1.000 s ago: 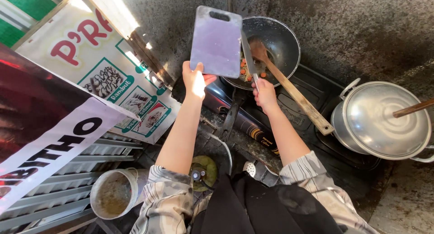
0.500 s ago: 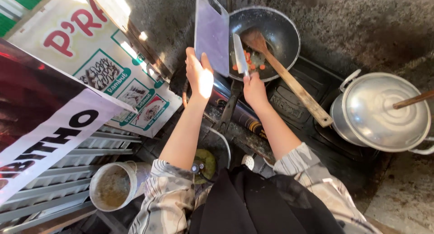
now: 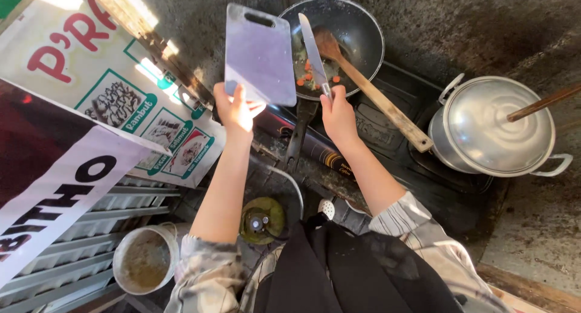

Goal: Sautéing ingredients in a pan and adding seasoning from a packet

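Head view: left hand point(image 3: 236, 110) pinches the lower edge of a pale cutting board point(image 3: 260, 53), tilted beside the wok point(image 3: 363, 35). Right hand point(image 3: 338, 114) is closed on a knife point(image 3: 313, 50), blade over the chopped vegetables point(image 3: 311, 76). Further right sits a lidded pot point(image 3: 496, 127).

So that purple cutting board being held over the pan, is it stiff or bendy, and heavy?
The cutting board looks stiff: it stays flat though gripped only at its bottom edge. Probably light, since the left hand alone holds it. It looks smooth, perhaps slippery.
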